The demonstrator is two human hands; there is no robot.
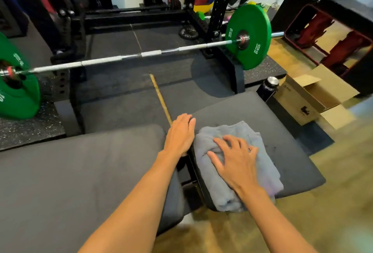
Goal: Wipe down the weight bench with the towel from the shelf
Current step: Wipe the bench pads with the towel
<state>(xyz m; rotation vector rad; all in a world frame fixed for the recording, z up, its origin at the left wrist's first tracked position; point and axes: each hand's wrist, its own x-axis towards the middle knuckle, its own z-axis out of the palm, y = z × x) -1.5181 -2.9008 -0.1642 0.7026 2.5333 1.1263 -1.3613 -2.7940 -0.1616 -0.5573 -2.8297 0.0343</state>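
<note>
The weight bench has two dark grey pads: a long back pad (70,172) on the left and a shorter seat pad (282,137) on the right, with a gap between them. A folded grey towel (218,192) lies on the seat pad. My right hand (234,157) presses flat on top of the towel, fingers spread. My left hand (180,133) rests palm down on the seat pad's left edge, beside the towel, holding nothing.
A barbell (131,56) with green 10 kg plates (252,36) sits across the black rack beyond the bench. A dark bottle (267,88) and an open cardboard box (308,95) stand to the right. A wooden stick (160,97) lies on the floor mat.
</note>
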